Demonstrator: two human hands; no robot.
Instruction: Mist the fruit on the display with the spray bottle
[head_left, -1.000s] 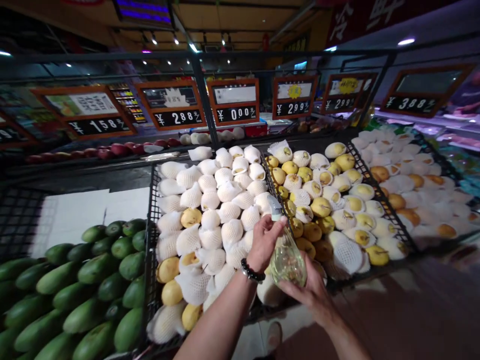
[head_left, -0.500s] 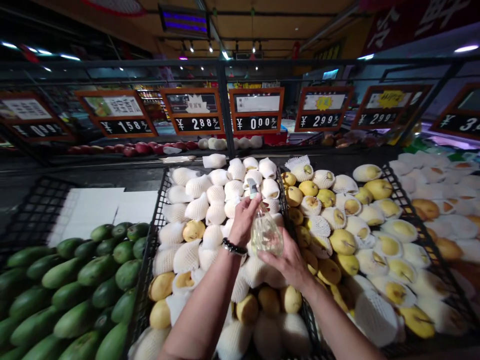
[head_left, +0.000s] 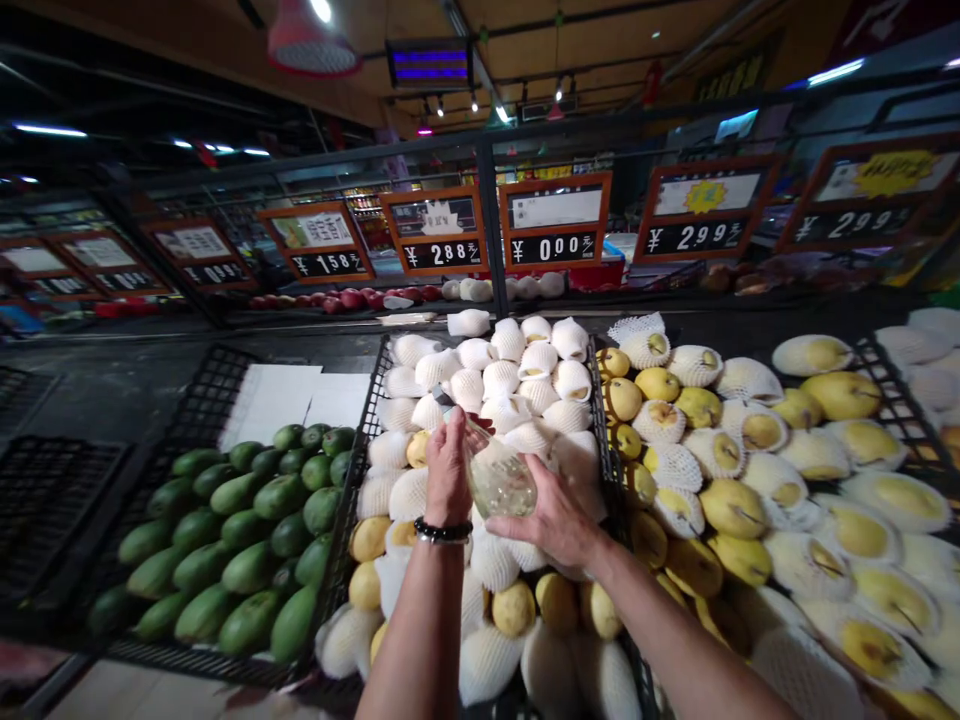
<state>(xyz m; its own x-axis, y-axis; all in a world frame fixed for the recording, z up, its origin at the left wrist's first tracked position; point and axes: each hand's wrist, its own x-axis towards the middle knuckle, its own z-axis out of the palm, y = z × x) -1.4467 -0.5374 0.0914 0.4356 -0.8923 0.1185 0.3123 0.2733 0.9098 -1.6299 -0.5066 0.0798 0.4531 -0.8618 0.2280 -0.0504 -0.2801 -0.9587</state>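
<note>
Overhead of the middle crate (head_left: 358, 470), near its centre: clear spray bottle (head_left: 499, 478) cradled from below and behind in the right hand (head_left: 551, 515), fingers curled closed on its rounded base. Long axis tilted up and leftward toward the crate's far left corner, nozzle end hidden under the left hand (head_left: 448, 470), closed around the neck and so nearer the head. Beneath, net-wrapped pears (head_left: 517, 375); green mangoes (head_left: 240, 520) beyond the crate's left edge.
</note>
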